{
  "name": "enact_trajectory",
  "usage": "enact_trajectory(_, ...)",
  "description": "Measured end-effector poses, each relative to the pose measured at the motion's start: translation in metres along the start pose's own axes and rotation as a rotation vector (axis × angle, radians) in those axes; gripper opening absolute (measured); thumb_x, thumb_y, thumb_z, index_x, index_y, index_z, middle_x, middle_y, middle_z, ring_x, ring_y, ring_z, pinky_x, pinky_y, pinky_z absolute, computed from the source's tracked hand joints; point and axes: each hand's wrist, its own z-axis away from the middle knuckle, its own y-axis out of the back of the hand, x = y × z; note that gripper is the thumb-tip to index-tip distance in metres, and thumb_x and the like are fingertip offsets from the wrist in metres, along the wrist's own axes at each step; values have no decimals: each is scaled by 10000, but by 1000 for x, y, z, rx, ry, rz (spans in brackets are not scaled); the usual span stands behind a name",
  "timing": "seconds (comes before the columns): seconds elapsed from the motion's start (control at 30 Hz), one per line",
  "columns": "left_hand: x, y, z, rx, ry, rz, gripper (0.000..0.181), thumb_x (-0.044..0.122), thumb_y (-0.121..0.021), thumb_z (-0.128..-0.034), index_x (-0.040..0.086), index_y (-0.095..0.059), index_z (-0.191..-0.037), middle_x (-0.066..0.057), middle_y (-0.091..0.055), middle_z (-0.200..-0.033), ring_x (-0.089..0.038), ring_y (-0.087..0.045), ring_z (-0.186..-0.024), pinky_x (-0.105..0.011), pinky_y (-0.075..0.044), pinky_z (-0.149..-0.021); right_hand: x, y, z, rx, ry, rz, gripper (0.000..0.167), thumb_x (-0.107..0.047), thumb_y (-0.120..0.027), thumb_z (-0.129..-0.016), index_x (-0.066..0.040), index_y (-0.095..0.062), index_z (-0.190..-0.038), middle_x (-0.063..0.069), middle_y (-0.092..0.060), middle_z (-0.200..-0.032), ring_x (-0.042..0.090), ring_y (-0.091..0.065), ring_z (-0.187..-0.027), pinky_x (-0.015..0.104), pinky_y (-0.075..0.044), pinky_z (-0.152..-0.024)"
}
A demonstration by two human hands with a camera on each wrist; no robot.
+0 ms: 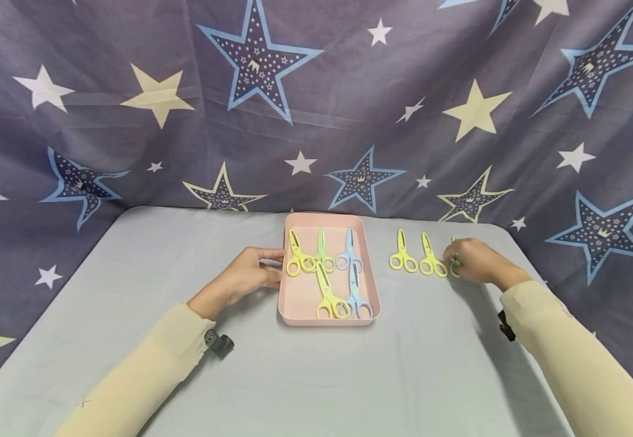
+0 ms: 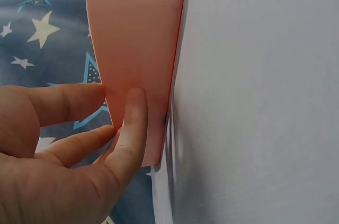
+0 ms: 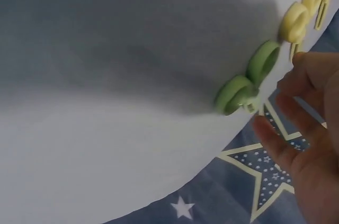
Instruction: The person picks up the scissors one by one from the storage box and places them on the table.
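A shallow pink tray [image 1: 300, 297] stands mid-table with several scissors in it. Its left side is held by my left hand [image 1: 247, 270], whose digits meet the rim and outer wall in the left wrist view. Inside lie green scissors [image 1: 320, 247], yellow scissors [image 1: 329, 297] and blue scissors [image 1: 357, 297], with one more yellow and one more blue pair. To the tray's right, my right hand [image 1: 471, 260] is over green-handled scissors [image 3: 233, 97] and partly hides them in the head view. In the right wrist view, its fingertips are spread apart close beside these scissors.
Two yellow scissors [image 1: 402, 258] lie on the table between the tray and my right hand. Grey cloth covers the table [image 1: 316, 382]. A dark curtain with stars [image 1: 305, 133] hangs right behind its far edge.
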Motion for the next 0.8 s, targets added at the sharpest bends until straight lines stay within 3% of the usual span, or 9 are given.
enact_trajectory(0.17, -1, 0, 0, 3, 7, 18, 596, -127, -602, -900, -95, -455, -1477, -283, -545, -1431, -385, -679, -1147, -333, -653, -881, -16, 9, -10, 18, 46, 36, 240, 88, -679, -806, 17, -766, -1017, 171, -738, -1043, 407, -684, -1025, 573, -594, -924)
enact_trajectory(0.3, -2, 0, 1, 7, 12, 17, 597, -128, -601, -901, -93, -455, -1478, -282, -543, -1434, -384, -678, -1150, -327, -653, -879, -39, 19, -23, 26, 133, 84, 249, 67, -691, -820, 27, -751, -1058, 179, -725, -1072, 387, -682, -1039, 550, -591, -949)
enact_trajectory(0.4, -2, 1, 0, 7, 10, 16, 594, -126, -602, -902, -93, -457, -1477, -282, -542, -1435, -383, -678, -1150, -326, -653, -879, -60, 25, -32, 53, 184, 154, 247, 13, -731, -831, -5, -747, -1076, 163, -716, -1103, 378, -673, -1041, 548, -592, -936)
enact_trajectory(0.57, -1, 0, 0, 6, 8, 23, 588, -129, -601, -901, -98, -461, -1471, -285, -543, -1433, -386, -680, -1144, -330, -654, -876, -100, 27, -47, 52, 188, 254, 334, -146, -782, -874, -54, -719, -1190, 135, -687, -1208, 371, -611, -1092, 571, -564, -891)
enact_trajectory(0.8, -1, 0, 0, 3, 1, 25, 590, -131, -594, -905, -98, -453, -1477, -288, -538, -1437, -384, -677, -1152, -330, -651, -887, -143, 19, -62, 9, 244, 314, 449, -284, -780, -906, -118, -667, -1308, 108, -649, -1271, 342, -575, -1195, 574, -538, -998)
